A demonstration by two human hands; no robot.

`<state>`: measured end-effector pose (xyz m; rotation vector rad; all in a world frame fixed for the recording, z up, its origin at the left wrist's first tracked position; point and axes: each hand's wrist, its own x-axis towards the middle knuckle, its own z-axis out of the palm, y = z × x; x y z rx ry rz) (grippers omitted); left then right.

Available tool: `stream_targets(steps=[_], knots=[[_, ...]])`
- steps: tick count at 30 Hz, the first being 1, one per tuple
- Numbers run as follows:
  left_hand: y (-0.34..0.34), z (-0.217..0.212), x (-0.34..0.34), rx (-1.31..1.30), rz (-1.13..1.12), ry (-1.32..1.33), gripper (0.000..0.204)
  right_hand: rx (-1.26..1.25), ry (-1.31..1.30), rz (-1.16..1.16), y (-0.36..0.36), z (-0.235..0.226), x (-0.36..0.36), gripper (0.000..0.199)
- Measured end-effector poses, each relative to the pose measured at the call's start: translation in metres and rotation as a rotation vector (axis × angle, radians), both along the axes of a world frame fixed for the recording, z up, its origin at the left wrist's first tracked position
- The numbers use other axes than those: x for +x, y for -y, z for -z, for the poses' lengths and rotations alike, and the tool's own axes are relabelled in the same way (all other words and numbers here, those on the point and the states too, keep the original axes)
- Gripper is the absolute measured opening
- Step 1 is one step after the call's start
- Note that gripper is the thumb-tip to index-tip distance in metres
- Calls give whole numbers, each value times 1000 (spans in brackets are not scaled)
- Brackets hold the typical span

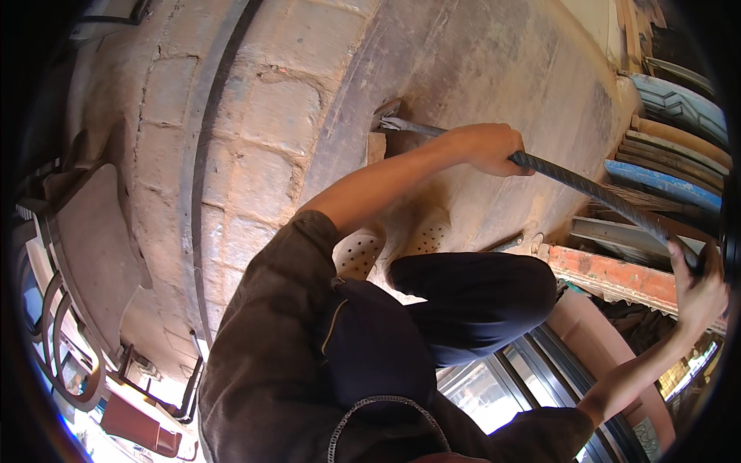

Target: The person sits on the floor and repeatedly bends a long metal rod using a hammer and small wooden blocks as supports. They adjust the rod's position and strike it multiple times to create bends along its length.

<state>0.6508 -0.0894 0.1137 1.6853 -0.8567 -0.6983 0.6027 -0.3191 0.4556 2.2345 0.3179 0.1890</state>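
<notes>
A long dark metal bar [594,187] with spiral ribs slants across the view from upper middle to the right. My left hand [488,148] is closed around it partway along, knuckles up. Near the bar's right end, my right hand [698,285] grips it with the thumb along the side; part of those fingers is hidden. The bar's bare, lighter tip [392,123] reaches a small dark notch at the edge of a flat dusty surface. Just below the tip sits a small wooden block [376,148]. Whether the tip touches the block, I cannot tell.
My perforated light clogs [359,255] are close below the bar. Boards and panels [671,174] lean in a stack at right, above an orange-red beam [610,266]. Worn brick paving [262,116] and a dark metal strip [193,162] run along the left. A brown chair [96,247] stands far left.
</notes>
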Motion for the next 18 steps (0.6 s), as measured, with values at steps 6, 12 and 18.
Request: stream_targets(steps=[6,12,18], knots=[[46,46,-30,-33,-122,199,36,171,-201,234,39,44,-35,59],[68,80,-99,87,-158,287,25,396,-314,523,153,142,-162,64],[45,48,-78,120,-142,261,21,269,-257,387,77,84,-116,69]])
